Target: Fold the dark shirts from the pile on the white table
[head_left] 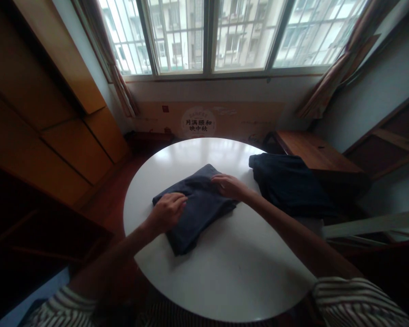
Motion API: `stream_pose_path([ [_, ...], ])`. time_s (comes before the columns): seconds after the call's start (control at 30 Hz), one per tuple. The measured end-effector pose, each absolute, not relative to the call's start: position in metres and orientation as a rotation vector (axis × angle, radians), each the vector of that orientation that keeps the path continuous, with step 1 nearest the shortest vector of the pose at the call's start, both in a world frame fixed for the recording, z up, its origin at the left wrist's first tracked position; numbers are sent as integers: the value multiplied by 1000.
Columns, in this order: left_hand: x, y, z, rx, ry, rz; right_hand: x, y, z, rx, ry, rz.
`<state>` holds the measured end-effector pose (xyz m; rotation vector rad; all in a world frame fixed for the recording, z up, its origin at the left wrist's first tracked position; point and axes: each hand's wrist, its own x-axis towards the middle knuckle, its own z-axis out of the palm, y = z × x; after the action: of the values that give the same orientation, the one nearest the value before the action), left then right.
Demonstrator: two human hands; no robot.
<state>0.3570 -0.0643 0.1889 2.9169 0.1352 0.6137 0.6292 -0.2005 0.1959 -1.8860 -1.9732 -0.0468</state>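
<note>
A folded dark grey-blue garment (204, 209) lies slantwise on the white round table (231, 272). Its exact kind cannot be made out through the folds. On its left part rests my left hand (168, 210), closed, with the fingers curled at the cloth. Near the far right edge of the same garment, my right hand (227, 186) is closed with its fingertips pressed together on the fabric. What lies under both sets of fingertips is partly hidden.
A second folded garment, dark navy (289, 184), lies at the table's right edge. A wooden desk (320, 150) stands beyond it on the right. Wooden cabinets (64, 145) line the left side. A printed banner (238, 116) hangs below the barred window (241, 36).
</note>
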Motion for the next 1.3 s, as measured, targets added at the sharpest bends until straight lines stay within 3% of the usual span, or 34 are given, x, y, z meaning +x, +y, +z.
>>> stream_pose_path([
  [0.17,389,-20,155,3055,513,274,608,-139,181,-2100,-1990,-38],
  [0.4,356,-4,139,2950,704,72,642,-133,156,-2456,-1639,101],
  [0.67,373,32,156,2730,654,417,645,-162,174,-2505,-1422,-91],
  [0.8,409,55,168,2571,617,358,620,-206,184,-2232,-1677,-260],
  [0.93,467,56,174,2476,550,258,587,-251,182,-1810,-2202,-176],
  [1.3,576,29,181,2307,418,-123,556,-295,174,-1864,-2237,-197],
])
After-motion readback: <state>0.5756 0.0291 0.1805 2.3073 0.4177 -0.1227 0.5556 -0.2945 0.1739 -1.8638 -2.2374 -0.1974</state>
